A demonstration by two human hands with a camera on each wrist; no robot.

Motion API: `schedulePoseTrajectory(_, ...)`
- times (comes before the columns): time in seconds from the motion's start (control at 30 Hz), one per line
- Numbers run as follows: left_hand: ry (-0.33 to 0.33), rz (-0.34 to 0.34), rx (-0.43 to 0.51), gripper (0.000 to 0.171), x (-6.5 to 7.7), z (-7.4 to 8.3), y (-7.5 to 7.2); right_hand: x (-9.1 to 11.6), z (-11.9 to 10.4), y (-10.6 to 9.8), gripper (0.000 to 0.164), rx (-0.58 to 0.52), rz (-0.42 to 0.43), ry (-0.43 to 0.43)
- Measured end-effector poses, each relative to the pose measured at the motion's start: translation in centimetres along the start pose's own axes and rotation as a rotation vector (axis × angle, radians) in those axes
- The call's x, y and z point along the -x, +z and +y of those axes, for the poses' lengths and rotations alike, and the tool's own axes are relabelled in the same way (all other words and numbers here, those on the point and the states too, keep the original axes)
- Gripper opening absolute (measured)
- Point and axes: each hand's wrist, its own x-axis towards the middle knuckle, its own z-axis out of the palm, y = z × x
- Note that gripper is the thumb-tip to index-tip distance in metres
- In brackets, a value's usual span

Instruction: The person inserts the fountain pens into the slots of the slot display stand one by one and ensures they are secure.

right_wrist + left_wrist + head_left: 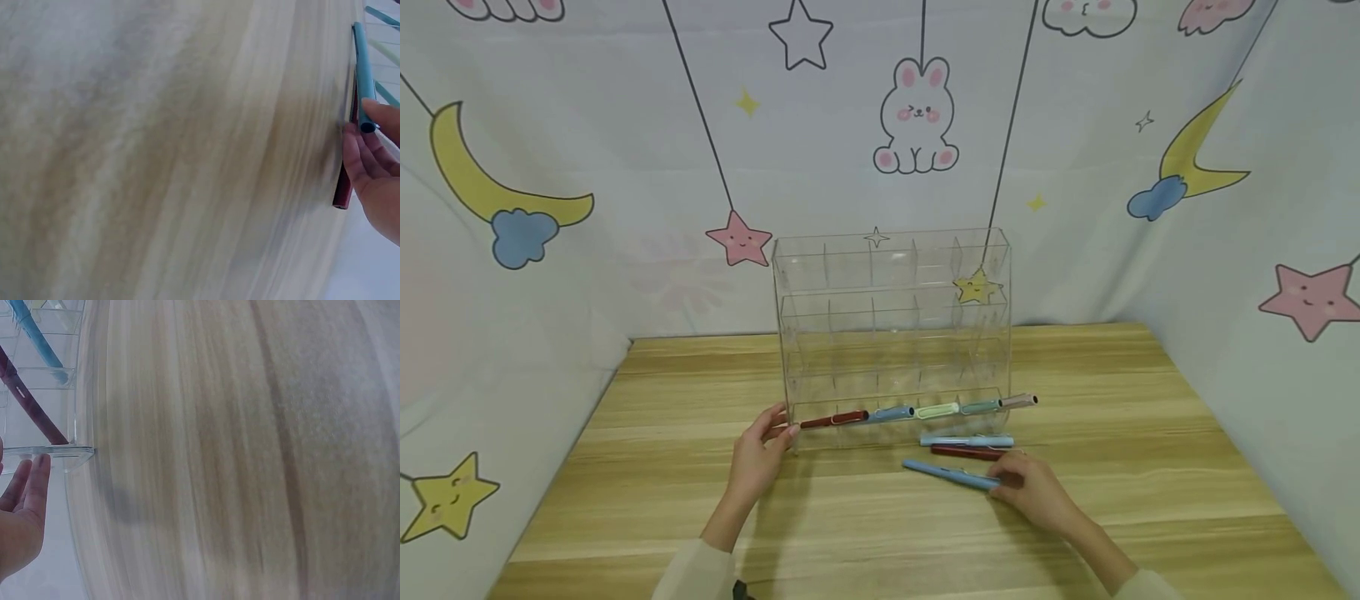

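Note:
A clear acrylic rack (pixel 895 333) with divided compartments stands on the table. My left hand (pixel 762 454) holds its lower left side, fingers along the outer face of the panel (pixel 47 450). My right hand (pixel 1033 492) pinches the end of a blue pen (pixel 951 475) between thumb and fingers. Beside that hand, a light blue pen (pixel 966 441) and a dark red pen (pixel 966 452) lie before the rack. Along the bottom row lean a dark red pen (pixel 835 419), a blue pen (pixel 890 413), a light green pen (pixel 937 411), a teal pen (pixel 980 407) and a pinkish-beige pen (pixel 1018 401).
The wood-grain table (pixel 700 392) extends to both sides of the rack and in front of it. A white cloth (pixel 647 167) printed with stars, moons and a rabbit hangs behind the table and along its sides.

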Motion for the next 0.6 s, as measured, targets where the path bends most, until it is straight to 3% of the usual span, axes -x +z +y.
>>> schedulePoseTrajectory(0.33, 0.0, -0.002, -0.004, 0.042, -0.1, 0.0, 0.0, -0.4, -1.3, -1.2, 0.016, 0.002, 0.023, -0.058)
schedulePoseTrajectory(0.6, 0.0, -0.006, 0.0, 0.043, 0.0, 0.0, 0.0, -1.1, -3.4, -4.0, 0.016, -0.151, -0.083, -0.079)
